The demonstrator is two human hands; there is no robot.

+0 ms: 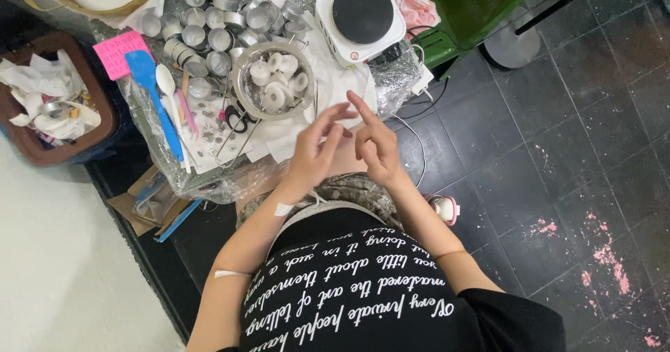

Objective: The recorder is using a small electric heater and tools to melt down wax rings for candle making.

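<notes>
My left hand and my right hand are raised side by side in front of me, fingers spread and fingertips close together, with nothing visibly held. Just beyond them a metal bowl holds several white wax rounds. Both hands hover over the near edge of the plastic-covered table.
Several small metal cups crowd the far side of the table. A blue spatula, a white spoon and a pink note lie left of the bowl. A white hot plate stands right. A brown bin with white scraps sits far left.
</notes>
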